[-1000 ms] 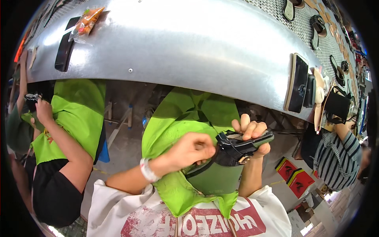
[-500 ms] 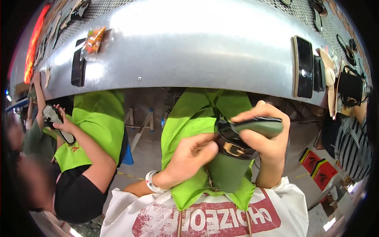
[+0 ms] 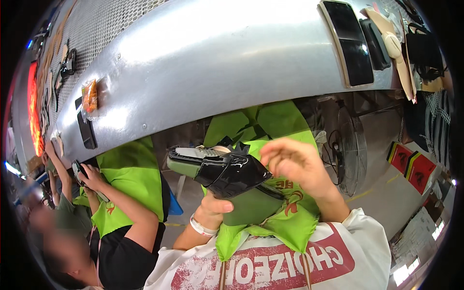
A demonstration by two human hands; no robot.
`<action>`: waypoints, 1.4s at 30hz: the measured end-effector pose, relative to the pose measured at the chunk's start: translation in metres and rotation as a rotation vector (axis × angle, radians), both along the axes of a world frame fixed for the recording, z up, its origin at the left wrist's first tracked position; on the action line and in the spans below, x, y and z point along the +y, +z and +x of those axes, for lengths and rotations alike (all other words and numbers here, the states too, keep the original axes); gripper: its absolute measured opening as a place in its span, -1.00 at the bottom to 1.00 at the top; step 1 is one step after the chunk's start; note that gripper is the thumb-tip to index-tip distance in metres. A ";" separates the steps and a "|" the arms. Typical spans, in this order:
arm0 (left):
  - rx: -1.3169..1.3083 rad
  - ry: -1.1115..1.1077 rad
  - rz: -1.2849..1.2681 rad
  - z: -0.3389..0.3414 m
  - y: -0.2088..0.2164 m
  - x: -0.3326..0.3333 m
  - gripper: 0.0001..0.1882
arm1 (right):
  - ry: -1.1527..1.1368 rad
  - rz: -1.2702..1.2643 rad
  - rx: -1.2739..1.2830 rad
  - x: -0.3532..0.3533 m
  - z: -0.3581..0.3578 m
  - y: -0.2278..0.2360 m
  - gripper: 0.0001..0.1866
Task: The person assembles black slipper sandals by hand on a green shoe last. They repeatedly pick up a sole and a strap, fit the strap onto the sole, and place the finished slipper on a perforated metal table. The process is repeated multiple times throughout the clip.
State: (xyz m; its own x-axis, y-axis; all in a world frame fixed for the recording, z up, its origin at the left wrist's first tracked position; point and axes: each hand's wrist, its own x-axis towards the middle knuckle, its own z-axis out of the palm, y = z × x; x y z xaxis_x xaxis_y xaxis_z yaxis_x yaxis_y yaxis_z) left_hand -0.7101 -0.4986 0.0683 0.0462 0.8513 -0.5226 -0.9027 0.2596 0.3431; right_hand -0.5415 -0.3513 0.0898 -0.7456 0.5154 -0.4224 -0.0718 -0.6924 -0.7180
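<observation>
A green shoe last (image 3: 256, 205) carries a glossy black shoe upper (image 3: 232, 175) and lies tilted on its side over my lap. Its sole side, grey and dotted, faces away toward the table. My left hand (image 3: 212, 211) grips the last from below, thumb on the green side, the other fingers mostly hidden behind it. Off the right end of the upper is my right hand (image 3: 298, 164), its fingers stretched and slightly blurred, holding nothing I can see. A bright green apron (image 3: 285, 123) spreads beneath the last.
A metal table (image 3: 208, 77) runs across ahead, bearing a phone (image 3: 349, 43) at right and a snack packet (image 3: 90, 96) at left. Beyond lies a mesh conveyor (image 3: 108, 29) with shoe parts. A co-worker (image 3: 130, 212) sits at left; a floor fan (image 3: 350, 150) stands at right.
The last has turned over, its sole end now pointing left and the gold buckle out of sight. My right hand has let go of it; my left hand has moved underneath. The view has swung right.
</observation>
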 end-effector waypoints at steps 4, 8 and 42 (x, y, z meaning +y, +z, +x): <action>0.001 0.050 0.011 0.003 0.002 0.004 -0.05 | 0.082 -0.093 -0.154 -0.007 -0.006 0.003 -0.78; 0.176 0.036 0.034 0.002 0.003 -0.008 0.03 | 0.288 0.386 -0.205 -0.013 -0.016 -0.004 -0.78; 0.827 0.179 0.041 0.028 0.019 0.049 -0.46 | -0.144 0.345 -0.164 -0.026 -0.021 0.015 -0.50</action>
